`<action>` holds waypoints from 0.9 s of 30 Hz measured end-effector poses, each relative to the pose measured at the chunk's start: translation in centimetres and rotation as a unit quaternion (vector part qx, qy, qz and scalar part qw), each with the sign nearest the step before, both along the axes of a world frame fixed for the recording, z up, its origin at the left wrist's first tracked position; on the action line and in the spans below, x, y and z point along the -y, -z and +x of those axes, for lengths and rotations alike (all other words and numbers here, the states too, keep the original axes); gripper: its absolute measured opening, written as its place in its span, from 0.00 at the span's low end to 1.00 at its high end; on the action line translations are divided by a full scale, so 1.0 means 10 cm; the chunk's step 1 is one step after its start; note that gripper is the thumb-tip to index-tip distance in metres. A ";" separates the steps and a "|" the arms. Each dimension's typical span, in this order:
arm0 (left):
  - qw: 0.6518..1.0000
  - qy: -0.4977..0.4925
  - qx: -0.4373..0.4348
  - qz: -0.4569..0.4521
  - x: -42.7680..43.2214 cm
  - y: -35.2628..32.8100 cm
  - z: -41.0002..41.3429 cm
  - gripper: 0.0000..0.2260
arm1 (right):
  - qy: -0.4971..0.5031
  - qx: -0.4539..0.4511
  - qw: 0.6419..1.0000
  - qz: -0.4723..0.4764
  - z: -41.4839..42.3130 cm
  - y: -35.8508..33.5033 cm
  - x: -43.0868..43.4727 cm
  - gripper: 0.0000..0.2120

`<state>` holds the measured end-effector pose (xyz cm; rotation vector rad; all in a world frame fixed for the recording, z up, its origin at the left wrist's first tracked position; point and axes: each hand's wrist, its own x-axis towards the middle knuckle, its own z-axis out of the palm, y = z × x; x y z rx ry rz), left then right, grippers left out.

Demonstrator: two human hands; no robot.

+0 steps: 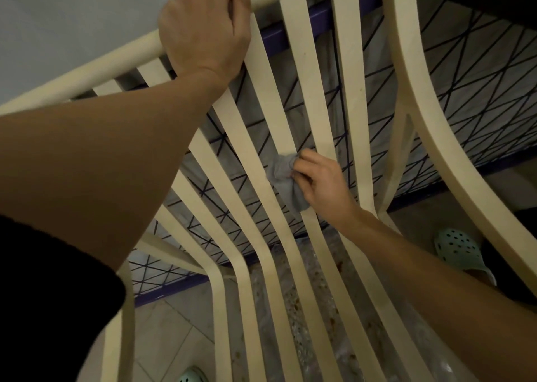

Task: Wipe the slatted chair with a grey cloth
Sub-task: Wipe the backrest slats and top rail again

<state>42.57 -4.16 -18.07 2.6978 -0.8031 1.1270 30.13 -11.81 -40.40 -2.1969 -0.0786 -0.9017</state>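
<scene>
A cream slatted chair (255, 155) fills the view, its long curved slats running from the rounded top rail down to the seat. My left hand (203, 30) grips the top rail at the upper middle, fingers curled over it. My right hand (322, 184) holds a bunched grey cloth (284, 178) against a slat in the middle of the backrest. Part of the cloth hangs below my fingers, over the gap between two slats.
Behind the slats lies a purple frame (290, 33) strung with dark crossing cords over pale fabric. The chair's curved armrest (453, 137) sweeps down on the right. My feet in mint perforated clogs (462, 251) stand on the tiled floor (174, 332).
</scene>
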 end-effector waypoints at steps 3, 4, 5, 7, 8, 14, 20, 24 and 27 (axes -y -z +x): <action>1.000 -0.012 -0.005 0.002 0.01 0.00 -0.02 0.23 | -0.025 -0.003 1.000 -0.010 -0.11 0.22 -0.02 0.08; 1.000 -0.014 -0.006 0.003 0.01 0.00 -0.03 0.23 | -0.038 -0.010 0.999 -0.001 -0.16 0.29 -0.03 0.09; 1.000 -0.014 -0.008 0.002 0.01 0.01 -0.03 0.23 | -0.049 -0.021 0.999 0.003 -0.19 0.36 -0.05 0.09; 1.000 -0.012 -0.019 -0.006 0.01 0.02 -0.04 0.22 | -0.047 -0.049 0.998 0.000 -0.23 0.52 -0.10 0.08; 1.000 -0.011 -0.022 -0.010 0.01 0.03 -0.05 0.22 | -0.047 -0.069 0.996 0.004 -0.24 0.62 -0.11 0.07; 1.000 -0.005 -0.010 -0.011 0.01 0.03 -0.04 0.22 | -0.026 -0.282 0.958 0.039 -0.49 1.08 -0.25 0.09; 1.000 0.016 -0.005 -0.014 0.01 0.05 0.04 0.24 | -0.013 -0.237 0.967 0.097 -0.54 0.76 -0.22 0.12; 0.999 0.029 -0.005 -0.019 0.00 0.05 0.06 0.25 | -0.001 -0.169 0.969 0.180 -0.57 0.38 -0.15 0.15; 0.999 0.038 0.007 -0.026 0.01 0.06 0.06 0.24 | -0.005 -0.143 0.957 0.253 -0.57 0.00 -0.07 0.14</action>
